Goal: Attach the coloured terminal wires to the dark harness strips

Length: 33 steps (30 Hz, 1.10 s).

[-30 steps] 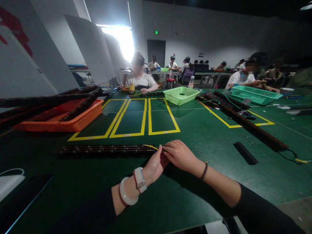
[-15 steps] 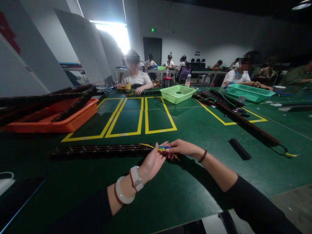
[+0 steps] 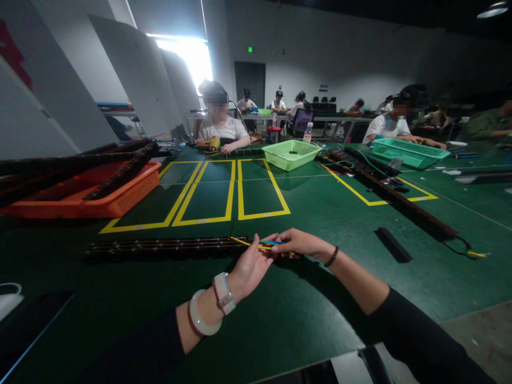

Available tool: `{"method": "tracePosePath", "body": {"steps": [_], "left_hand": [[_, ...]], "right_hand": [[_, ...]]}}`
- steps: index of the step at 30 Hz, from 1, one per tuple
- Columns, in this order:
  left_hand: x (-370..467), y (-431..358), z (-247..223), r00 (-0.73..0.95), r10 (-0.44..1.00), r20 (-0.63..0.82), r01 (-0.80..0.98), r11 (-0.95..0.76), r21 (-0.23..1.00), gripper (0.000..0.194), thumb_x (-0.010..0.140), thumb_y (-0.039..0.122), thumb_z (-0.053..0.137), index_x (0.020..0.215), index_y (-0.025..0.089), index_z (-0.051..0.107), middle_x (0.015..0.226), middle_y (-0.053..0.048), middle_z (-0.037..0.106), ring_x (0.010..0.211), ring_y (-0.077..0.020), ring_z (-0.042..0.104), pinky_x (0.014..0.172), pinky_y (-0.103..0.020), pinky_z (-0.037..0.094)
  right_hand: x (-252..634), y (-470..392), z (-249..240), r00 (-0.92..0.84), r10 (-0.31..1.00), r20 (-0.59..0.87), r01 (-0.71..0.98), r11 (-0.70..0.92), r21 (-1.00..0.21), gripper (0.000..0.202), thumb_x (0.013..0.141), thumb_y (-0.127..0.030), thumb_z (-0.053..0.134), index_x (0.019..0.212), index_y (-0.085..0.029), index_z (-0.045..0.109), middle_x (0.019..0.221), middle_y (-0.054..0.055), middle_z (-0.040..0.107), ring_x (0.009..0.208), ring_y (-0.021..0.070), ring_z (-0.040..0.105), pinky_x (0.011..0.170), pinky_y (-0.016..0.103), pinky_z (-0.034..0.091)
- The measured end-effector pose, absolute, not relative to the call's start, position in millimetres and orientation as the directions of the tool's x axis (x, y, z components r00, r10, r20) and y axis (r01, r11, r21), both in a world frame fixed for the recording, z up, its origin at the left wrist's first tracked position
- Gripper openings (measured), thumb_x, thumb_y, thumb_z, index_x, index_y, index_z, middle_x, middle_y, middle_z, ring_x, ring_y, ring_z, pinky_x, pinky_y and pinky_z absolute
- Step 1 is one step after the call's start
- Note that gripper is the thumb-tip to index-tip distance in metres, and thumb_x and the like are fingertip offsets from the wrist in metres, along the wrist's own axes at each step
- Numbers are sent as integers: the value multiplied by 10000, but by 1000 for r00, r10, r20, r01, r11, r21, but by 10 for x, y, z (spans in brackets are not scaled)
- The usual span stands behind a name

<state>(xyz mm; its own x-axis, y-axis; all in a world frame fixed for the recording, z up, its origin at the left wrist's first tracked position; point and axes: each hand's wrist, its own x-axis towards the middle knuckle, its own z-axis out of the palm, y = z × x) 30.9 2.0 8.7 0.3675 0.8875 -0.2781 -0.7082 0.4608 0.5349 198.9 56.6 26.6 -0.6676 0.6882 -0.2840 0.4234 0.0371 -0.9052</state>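
A long dark strip (image 3: pixel 168 246) with lines of metallic spots lies across the table in front of me. Yellow, green and blue wires (image 3: pixel 242 241) come off its right end and run into my hands. My left hand (image 3: pixel 253 266) is turned palm up, with thumb and fingers closed about the wires. From the right, my right hand (image 3: pixel 298 242) pinches the same wires, its fingertips close to the left fingers. The wire ends poke out below the right hand, partly hidden by it.
An orange basket (image 3: pixel 116 205) holding dark strips stands at left. Farther back are a light green basket (image 3: pixel 294 160) and a teal basket (image 3: pixel 412 157). Another long strip (image 3: pixel 416 210) and a short black piece (image 3: pixel 392 245) lie at right. A co-worker (image 3: pixel 224 130) sits opposite.
The wires between my hands have shifted and look straighter and more spread. Less of their ends shows below my right hand. Both hands stay in nearly the same place.
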Motion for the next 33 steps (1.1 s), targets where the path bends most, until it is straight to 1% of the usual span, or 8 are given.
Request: {"method": "tracePosePath", "body": {"steps": [3,8,11,14,17,19,24,33], "left_hand": [[308,22,79,355,886,-299,-697,464,547,379,920,339,420,1135,67,574,1155,-179,595,1111,-212,556,1006,-340,422],[320,21,73,331,891,-312,-684,454,571,366,926,357,406,1071,82,600,1126,-164,609,1111,-194,555,1011,-324,421],[326,22,58,303,898,-319,-697,437,568,343,924,348,417,1024,78,603,1099,-162,620,1077,-195,575,1003,-324,430],[325,30,45,298,907,-298,-712,419,564,319,920,339,433,949,73,607,1048,-161,636,1043,-203,593,991,-339,440],[329,45,54,273,927,-258,-729,374,573,273,915,302,452,917,79,608,1015,-150,649,1038,-199,595,983,-349,445],[336,53,70,239,937,-254,-736,345,582,227,912,262,460,888,90,606,999,-136,656,1033,-190,597,981,-344,445],[343,51,60,203,945,-257,-747,319,583,180,903,203,467,820,103,591,953,-115,666,996,-182,609,971,-345,446],[310,50,45,272,925,-266,-728,379,572,333,940,282,375,847,62,607,940,-154,656,967,-197,615,962,-350,442]], "right_hand": [[1985,545,277,-660,730,-178,485,233,-843,312,844,-416,581,888,-125,683,697,8,629,493,63,470,452,178,338],[1943,487,304,-683,724,96,580,617,-531,196,860,-331,593,938,-198,713,780,16,676,644,107,557,578,203,358],[1917,454,299,-670,714,201,655,697,-293,198,885,-306,570,1025,-231,690,810,25,654,705,123,570,587,208,341],[1903,432,300,-692,662,288,689,725,-11,222,906,-264,543,1087,-206,657,787,36,616,703,134,555,599,236,339],[1901,418,314,-790,535,301,605,761,235,245,922,-178,495,1129,-136,617,796,62,604,718,158,538,637,281,360],[1902,411,320,-845,452,286,531,776,342,278,928,-126,452,1173,-87,577,840,83,612,731,173,531,643,306,371],[1911,413,296,-906,338,256,419,805,420,332,957,-80,332,1234,-55,511,884,89,623,732,168,522,641,316,382],[2010,449,384,-929,312,200,361,882,303,370,924,-211,433,1269,-93,497,972,88,625,788,178,532,733,335,392]]}}
